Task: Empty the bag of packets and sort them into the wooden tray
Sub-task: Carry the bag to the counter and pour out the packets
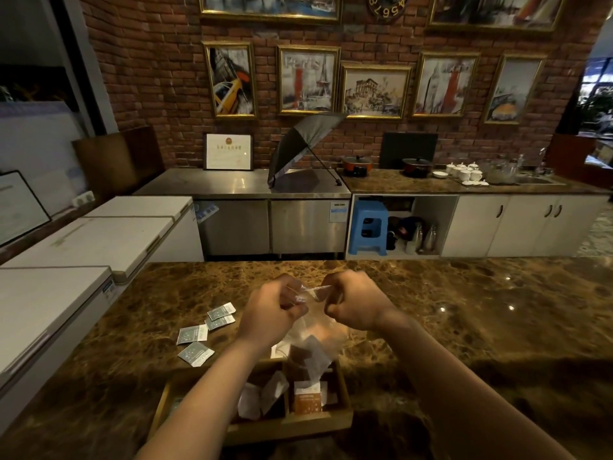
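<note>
My left hand (275, 310) and my right hand (355, 302) each pinch one side of the top edge of a clear plastic bag (315, 340), held above the marble counter. The bag hangs down between my wrists with packets visible inside it. Below the bag sits the wooden tray (345, 390), divided into compartments; white packets (265, 393) lie in the middle one and an orange packet (308, 398) in the right one. Several teal-and-white packets (205, 333) lie loose on the counter to the left of my left forearm.
The brown marble counter (481, 327) spreads wide to the right and behind the hands. White chest freezers (66, 293) stand against its left side. Across the aisle are steel cabinets, an open umbrella (305, 144) and a blue stool (368, 227).
</note>
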The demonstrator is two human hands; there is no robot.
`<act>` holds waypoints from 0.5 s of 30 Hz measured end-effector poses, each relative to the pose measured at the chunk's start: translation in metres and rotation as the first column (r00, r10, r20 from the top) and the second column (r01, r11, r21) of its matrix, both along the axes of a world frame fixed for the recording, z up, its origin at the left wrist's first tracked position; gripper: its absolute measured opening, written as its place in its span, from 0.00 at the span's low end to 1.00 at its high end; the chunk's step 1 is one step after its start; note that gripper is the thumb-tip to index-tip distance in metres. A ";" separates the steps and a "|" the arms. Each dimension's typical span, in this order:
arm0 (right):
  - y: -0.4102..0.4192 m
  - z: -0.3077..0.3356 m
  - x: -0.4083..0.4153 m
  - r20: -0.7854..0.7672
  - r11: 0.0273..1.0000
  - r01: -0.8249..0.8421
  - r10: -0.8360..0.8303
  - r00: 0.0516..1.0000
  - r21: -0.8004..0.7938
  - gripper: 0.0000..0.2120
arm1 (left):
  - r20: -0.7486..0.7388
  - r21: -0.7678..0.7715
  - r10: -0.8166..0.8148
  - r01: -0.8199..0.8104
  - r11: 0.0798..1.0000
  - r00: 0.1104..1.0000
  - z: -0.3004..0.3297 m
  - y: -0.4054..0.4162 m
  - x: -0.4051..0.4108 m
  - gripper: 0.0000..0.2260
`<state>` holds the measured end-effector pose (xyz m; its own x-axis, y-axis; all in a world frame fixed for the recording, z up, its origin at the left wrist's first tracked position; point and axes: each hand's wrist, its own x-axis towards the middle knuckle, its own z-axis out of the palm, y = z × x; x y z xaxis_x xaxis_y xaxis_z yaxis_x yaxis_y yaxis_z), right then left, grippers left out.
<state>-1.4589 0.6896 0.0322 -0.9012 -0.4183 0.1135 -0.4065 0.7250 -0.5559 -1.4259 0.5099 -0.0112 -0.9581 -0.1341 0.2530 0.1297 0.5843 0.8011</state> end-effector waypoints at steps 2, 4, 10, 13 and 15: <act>-0.003 0.008 0.000 -0.039 1.000 0.003 -0.003 0.999 0.000 0.14 | -0.022 0.009 0.009 -0.009 1.000 1.000 0.007 -0.003 0.001 0.12; -0.005 0.015 0.002 -0.070 1.000 0.010 -0.011 0.998 -0.008 0.16 | -0.048 0.024 0.014 -0.012 1.000 0.999 0.015 -0.007 0.002 0.13; -0.004 0.031 0.001 -0.105 0.999 0.005 -0.010 0.994 -0.045 0.12 | -0.151 0.008 -0.005 0.007 1.000 0.989 0.032 -0.009 0.001 0.15; 0.004 0.030 -0.004 -0.128 0.997 0.042 -0.050 0.990 -0.062 0.12 | -0.157 0.011 -0.004 0.005 1.000 0.988 0.038 -0.002 0.000 0.17; 0.013 0.028 -0.004 -0.128 0.996 0.061 -0.069 0.989 -0.071 0.12 | -0.140 0.030 -0.024 0.028 0.999 0.990 0.038 0.003 -0.002 0.18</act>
<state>-1.4634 0.7023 0.0604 -0.9019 -0.3467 0.2576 -0.4319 0.7151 -0.5496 -1.4276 0.5131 0.0269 -0.9171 -0.1200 0.3803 0.2561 0.5538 0.7923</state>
